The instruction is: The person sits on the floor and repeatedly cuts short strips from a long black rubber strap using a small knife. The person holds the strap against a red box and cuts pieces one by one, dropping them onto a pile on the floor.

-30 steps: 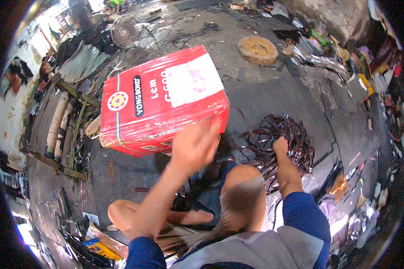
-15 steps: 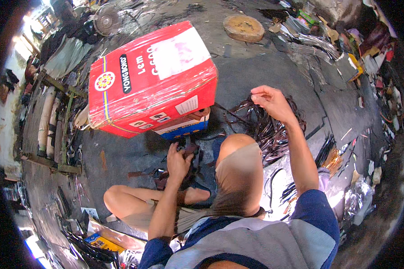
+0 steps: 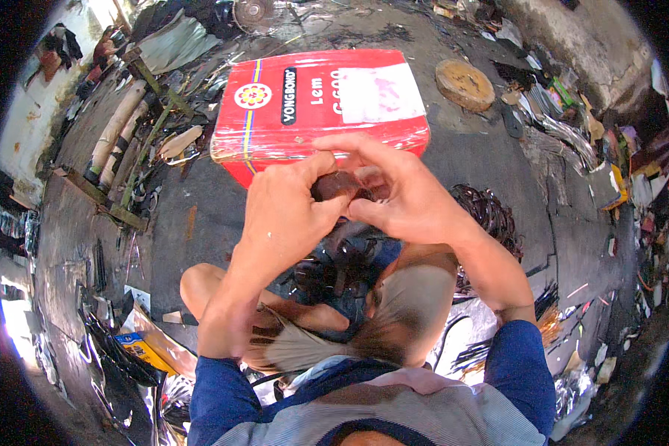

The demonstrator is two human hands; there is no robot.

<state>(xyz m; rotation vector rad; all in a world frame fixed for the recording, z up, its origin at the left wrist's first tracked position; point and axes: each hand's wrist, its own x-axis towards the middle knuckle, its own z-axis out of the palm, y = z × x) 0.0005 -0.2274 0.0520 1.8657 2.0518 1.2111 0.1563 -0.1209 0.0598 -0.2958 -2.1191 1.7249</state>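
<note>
Both hands meet in front of my chest, over the near edge of a red carton [image 3: 305, 130]. My left hand [image 3: 284, 208] pinches a small dark brown, leather-like piece [image 3: 333, 186] between thumb and fingers. From the other side my right hand [image 3: 405, 193] is closed on the same piece, its forefinger stretched across the top. Fingers cover much of the piece, so its full shape is hidden. Below, between my bent legs, lie several dark glossy pieces [image 3: 327, 271]. A tangle of dark brown shiny strips [image 3: 487, 215] lies beyond my right forearm.
A round wooden block [image 3: 464, 84] lies beyond the carton to the right. On the left stands a wooden frame [image 3: 89, 189] beside pale rollers. Scraps and sheets [image 3: 557, 111] are heaped along the right wall. A yellow and blue packet [image 3: 147, 352] lies at lower left.
My right hand has come from above the strip tangle to the middle; my left has risen from the floor beside the carton. Both now grip the brown piece. The view has shifted.
</note>
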